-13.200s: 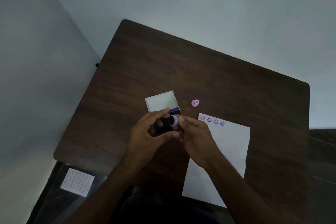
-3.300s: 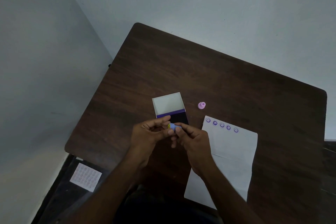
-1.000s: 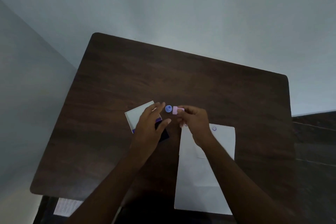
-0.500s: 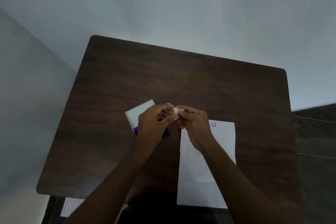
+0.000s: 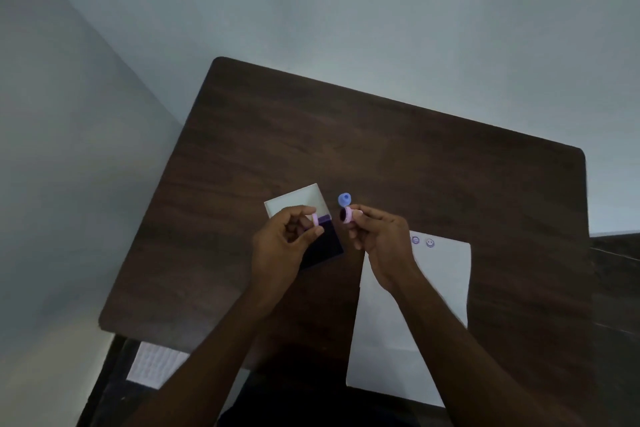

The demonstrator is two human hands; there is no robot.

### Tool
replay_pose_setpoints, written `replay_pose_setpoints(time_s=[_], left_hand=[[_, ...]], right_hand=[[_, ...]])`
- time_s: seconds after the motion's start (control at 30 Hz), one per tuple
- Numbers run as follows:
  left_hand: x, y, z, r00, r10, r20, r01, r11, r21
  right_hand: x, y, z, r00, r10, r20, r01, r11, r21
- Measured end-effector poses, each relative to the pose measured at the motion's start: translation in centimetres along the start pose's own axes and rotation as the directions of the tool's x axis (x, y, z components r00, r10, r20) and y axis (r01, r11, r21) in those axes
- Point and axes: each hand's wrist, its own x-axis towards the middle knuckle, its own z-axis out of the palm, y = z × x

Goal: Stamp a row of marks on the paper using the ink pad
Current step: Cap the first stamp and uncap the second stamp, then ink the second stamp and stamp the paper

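My right hand pinches a small pink stamp above the table, its dark face turned left. My left hand holds the stamp's pink cap between thumb and fingers, a short gap away. Under and between my hands lies the open ink pad, dark purple, with its white lid hinged back. A blue stamp stands on the table just behind the pink one. The white paper lies to the right, with smiley marks along its top edge, partly hidden by my right hand.
Everything rests on a dark wooden table set against pale walls. A white dotted sheet lies on the floor beyond the table's front left corner. My forearms cross the near part of the table.
My hands were together on the capped pink stamp; now they have drawn apart, the cap in my left hand and the stamp in my right. The blue stamp stands uncovered behind them.
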Motion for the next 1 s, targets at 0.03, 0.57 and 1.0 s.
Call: replay_pose_setpoints(time_s=[0.03,0.57,1.0], left_hand=[[-0.6,-0.9,-0.9,0.999,-0.044,-0.005,0.044,0.996,-0.074],[-3.5,-12.1,-7.7,0.924,-0.352,-0.146,0.331,0.932,-0.149],[-4.3,-12.1,-5.7,0.960,-0.136,-0.246,0.185,0.965,0.188]], right_hand=[[-0.1,0.2,0.4,1.000,0.015,0.024,-0.015,1.000,0.005],[-1.6,2.8,5.6,0.967,0.206,0.148,-0.193,0.976,-0.096],[-4.1,1.5,7.4,0.972,0.148,0.182,-0.132,0.987,-0.096]])
